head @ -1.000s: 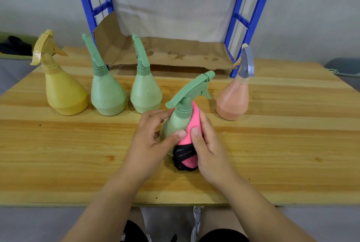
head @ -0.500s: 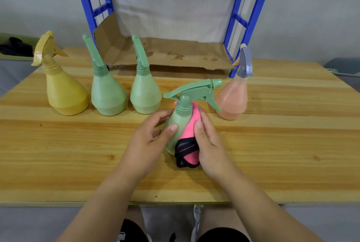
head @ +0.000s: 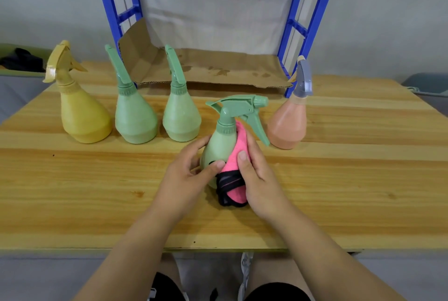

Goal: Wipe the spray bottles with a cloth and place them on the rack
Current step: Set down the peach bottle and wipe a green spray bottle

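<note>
Status: early. Nothing is on the rack (head: 312, 22) yet, and its lower shelf holds only a cardboard sheet (head: 206, 68) with the left flap bent up.

You're mid-wipe on the held green bottle (head: 221, 140), which is front-centre over the worktop (head: 72, 191). It leans a bit, with the nozzle pointing right. Its base is hidden behind your hands, so I can't tell if it's lifted or resting.
- left grip (head: 186, 174): wrapped round the bottle body, thumb across the front.
- right grip (head: 259, 174): clamped on the pink cloth (head: 236, 152), pressing it to the bottle's right side, with the black-edged end bunched below.

Four bottles stand in a row on the worktop: yellow bottle (head: 82, 116), left green bottle (head: 134, 119), middle green bottle (head: 180, 116) and peach bottle (head: 287, 123). My read is that all four still need wiping and racking, though I can't judge how clean they are from here.

In the way:
- The row sits between you and the shelf. The gap between the middle green bottle and the peach bottle looks like the clean route in.
- The held bottle's trigger hangs near the peach bottle, so a swing right could knock it.
- The raised flap narrows the left side of the shelf.

A dark item (head: 21, 59) sits off the worktop at far left. I can't identify it.
</note>
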